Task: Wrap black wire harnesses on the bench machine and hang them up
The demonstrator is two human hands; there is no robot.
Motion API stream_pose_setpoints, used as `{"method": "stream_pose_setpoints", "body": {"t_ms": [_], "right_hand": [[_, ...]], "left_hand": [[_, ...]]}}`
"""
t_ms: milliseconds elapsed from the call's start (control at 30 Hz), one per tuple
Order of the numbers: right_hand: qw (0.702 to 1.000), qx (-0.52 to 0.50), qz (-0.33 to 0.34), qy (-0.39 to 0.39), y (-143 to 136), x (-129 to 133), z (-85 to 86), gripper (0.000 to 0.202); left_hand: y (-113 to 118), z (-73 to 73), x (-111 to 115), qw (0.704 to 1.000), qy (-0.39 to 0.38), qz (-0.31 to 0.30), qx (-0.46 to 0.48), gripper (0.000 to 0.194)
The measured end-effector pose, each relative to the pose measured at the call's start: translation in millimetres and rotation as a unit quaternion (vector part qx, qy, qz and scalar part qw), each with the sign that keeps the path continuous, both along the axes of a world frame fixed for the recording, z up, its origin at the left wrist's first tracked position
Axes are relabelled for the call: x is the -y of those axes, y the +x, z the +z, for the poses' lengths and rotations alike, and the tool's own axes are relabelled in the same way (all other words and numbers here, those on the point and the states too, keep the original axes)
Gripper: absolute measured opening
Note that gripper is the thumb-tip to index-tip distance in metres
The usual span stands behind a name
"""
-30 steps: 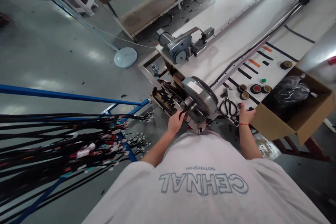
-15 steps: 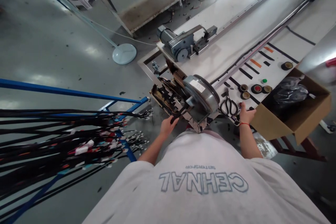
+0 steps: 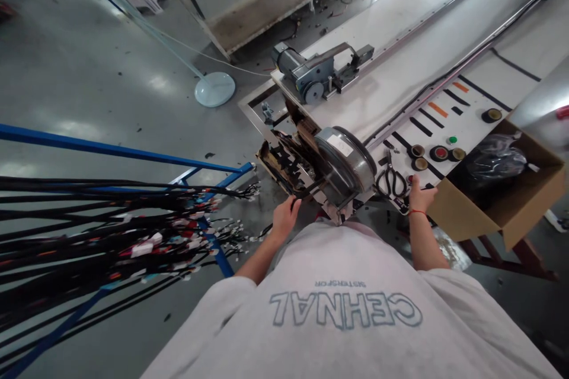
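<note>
Strand [image 3: 306, 192], black, now spans a longer gap: left hand [image 3: 283, 218] sits farther out from the drum [image 3: 355, 160] than a second ago, when it was close up to the shaft. Reads to me as strand being drawn out on the left, or the hand sliding along it; can't tell which. Left fingers clamped on it, thumb over top. Right hand hasn't really moved: at the table [image 3: 377, 92] corner, thumb side just beside a red button [image 3: 410, 179]. Can't tell whether the right hand [image 3: 421, 196] presses or grips anything.

Materials: strand is matte, slightly limp-looking, surface too small to read. Drum is round, glossy dark grey, white label [image 3: 340, 145] on the side. Table is smooth, pale, slightly reflective. Near the right hand: scissors [image 3: 391, 183] with black loop handles, squat tape rolls [image 3: 418, 164] with tan cores, flat black strips plus two orange strips [image 3: 438, 109]. Beyond them, stiff brown cardboard box [image 3: 464, 213] holding a crinkled, shiny plastic bag [image 3: 500, 157].
</note>
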State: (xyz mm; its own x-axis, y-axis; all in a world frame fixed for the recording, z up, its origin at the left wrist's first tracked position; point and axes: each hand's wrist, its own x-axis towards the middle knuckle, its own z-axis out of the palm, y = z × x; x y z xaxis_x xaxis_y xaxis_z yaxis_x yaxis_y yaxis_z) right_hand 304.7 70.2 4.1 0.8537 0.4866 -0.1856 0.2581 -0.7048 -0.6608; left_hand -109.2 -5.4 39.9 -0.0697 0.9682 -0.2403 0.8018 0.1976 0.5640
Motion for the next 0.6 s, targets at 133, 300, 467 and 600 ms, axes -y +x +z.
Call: {"method": "stream_pose_setpoints", "body": {"t_ms": [133, 300, 467, 600], "right_hand": [[1.0, 0.01, -0.003, 0.002, 0, 0, -1.5, 0.072], [1.0, 0.015, 0.002, 0.007, 1, 1, -2.0, 0.073], [1.0, 0.01, -0.004, 0.001, 2, 2, -3.2, 0.073], [1.0, 0.012, 0.0, 0.006, 4, 1, -5.9, 0.073]], "left_hand": [[13, -0.5, -15, 1.0, -0.011, -0.023, 0.004, 0.037], [31, 0.3, -31, 0.999, 0.006, -0.051, 0.015, 0.037], [34, -0.5, -38, 0.998, -0.002, -0.054, 0.01, 0.036], [11, -3.9, -30, 0.997, -0.036, -0.075, -0.004, 0.037]]}}
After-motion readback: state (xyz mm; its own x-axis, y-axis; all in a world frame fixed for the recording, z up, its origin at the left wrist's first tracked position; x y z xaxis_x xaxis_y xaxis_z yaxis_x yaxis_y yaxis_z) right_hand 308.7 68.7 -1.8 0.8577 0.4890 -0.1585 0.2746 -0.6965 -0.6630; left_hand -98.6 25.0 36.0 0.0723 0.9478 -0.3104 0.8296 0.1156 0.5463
